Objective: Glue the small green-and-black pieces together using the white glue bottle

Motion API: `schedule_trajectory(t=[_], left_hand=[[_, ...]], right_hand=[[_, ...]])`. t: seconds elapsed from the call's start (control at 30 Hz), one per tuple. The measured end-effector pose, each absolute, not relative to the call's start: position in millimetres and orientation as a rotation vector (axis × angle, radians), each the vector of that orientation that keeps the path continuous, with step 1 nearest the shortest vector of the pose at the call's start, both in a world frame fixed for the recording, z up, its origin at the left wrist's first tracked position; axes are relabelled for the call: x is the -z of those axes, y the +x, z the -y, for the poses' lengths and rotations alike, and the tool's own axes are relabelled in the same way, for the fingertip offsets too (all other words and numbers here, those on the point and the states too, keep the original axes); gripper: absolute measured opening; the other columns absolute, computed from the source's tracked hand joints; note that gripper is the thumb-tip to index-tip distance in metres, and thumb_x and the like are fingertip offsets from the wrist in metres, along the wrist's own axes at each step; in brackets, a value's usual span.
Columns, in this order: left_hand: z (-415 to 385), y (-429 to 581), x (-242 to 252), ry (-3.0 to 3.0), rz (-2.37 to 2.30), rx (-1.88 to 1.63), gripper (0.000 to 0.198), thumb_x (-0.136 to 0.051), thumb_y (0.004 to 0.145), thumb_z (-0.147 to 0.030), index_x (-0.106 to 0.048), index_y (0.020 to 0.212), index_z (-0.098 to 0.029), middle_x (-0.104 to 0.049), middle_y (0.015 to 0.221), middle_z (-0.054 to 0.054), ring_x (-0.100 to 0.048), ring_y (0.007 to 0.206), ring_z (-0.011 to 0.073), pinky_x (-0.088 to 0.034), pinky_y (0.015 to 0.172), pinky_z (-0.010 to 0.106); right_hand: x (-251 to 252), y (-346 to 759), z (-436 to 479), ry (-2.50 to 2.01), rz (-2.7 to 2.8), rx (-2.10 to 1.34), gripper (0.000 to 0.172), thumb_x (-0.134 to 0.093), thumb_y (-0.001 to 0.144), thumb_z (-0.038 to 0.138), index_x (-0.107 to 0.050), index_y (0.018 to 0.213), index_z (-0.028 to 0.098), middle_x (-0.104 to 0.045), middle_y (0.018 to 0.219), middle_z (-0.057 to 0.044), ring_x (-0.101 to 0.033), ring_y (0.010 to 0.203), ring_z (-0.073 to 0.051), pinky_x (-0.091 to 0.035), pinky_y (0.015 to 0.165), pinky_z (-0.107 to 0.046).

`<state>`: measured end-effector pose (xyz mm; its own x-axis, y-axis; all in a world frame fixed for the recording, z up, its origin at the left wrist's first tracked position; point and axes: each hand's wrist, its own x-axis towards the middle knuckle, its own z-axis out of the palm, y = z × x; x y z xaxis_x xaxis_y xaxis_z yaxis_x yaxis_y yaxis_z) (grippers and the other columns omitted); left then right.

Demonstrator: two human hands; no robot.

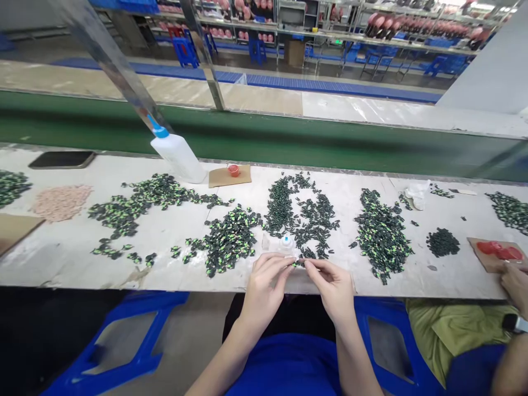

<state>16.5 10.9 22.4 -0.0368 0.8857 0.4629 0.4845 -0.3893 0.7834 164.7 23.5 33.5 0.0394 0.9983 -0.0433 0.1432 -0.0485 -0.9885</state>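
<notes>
My left hand [266, 283] is closed in a pinch at the table's front edge, holding a small dark piece [294, 265] with a bright green spot. Facing it, my right hand [333, 286] pinches a small dark green piece [302, 263]; the fingertips of both hands almost meet. Just beyond them stands a small clear bottle with a blue tip [286, 241]. Behind that lie loose dark green oblong pieces [280, 206]. Left of my hands spreads a heap of dark pieces with bright green marks [231, 239]. The exact shape of the held pieces is too small to make out.
A tall white squeeze bottle [179, 157] and a cardboard piece [220, 177] with a red cap stand at the back. Farther left are pink pieces [61, 202] and a phone [61, 159]. Another heap [381, 234] lies right. A co-worker's hand [515, 283] is at far right.
</notes>
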Motion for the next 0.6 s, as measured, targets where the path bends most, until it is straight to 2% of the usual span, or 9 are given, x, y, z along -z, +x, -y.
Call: schedule_trajectory(t=[0.13, 0.37, 0.6], left_hand=[[-12, 16, -26, 1.879, -1.398, -1.426, 0.019, -0.057, 0.087, -0.014, -0.071, 0.096, -0.022, -0.073, 0.086, 0.005, -0.062, 0.087, 0.0203, -0.055, 0.077, 0.035], [-15, 14, -28, 1.749, -1.342, -1.403, 0.018, -0.058, 0.086, -0.015, -0.073, 0.093, -0.022, -0.073, 0.085, 0.006, -0.063, 0.086, 0.0204, -0.056, 0.076, 0.034], [-18, 9, -36, 1.517, -1.223, -1.320, 0.012, -0.064, 0.081, -0.019, -0.075, 0.086, -0.020, -0.073, 0.084, 0.007, -0.066, 0.086, 0.0207, -0.057, 0.078, 0.035]], right_hand=[[-34, 163, -24, -1.354, 1.258, -1.180, 0.019, -0.069, 0.074, 0.037, -0.076, 0.075, 0.019, -0.075, 0.074, -0.005, -0.071, 0.070, -0.021, -0.059, 0.066, -0.029], [-31, 161, -22, -1.292, 1.348, -1.131, 0.016, -0.066, 0.079, 0.032, -0.074, 0.078, 0.019, -0.075, 0.079, -0.005, -0.072, 0.073, -0.019, -0.060, 0.071, -0.028], [-31, 155, -20, -1.159, 1.367, -0.984, 0.011, -0.065, 0.080, 0.026, -0.070, 0.074, 0.019, -0.073, 0.077, -0.005, -0.070, 0.070, -0.018, -0.061, 0.064, -0.027]])
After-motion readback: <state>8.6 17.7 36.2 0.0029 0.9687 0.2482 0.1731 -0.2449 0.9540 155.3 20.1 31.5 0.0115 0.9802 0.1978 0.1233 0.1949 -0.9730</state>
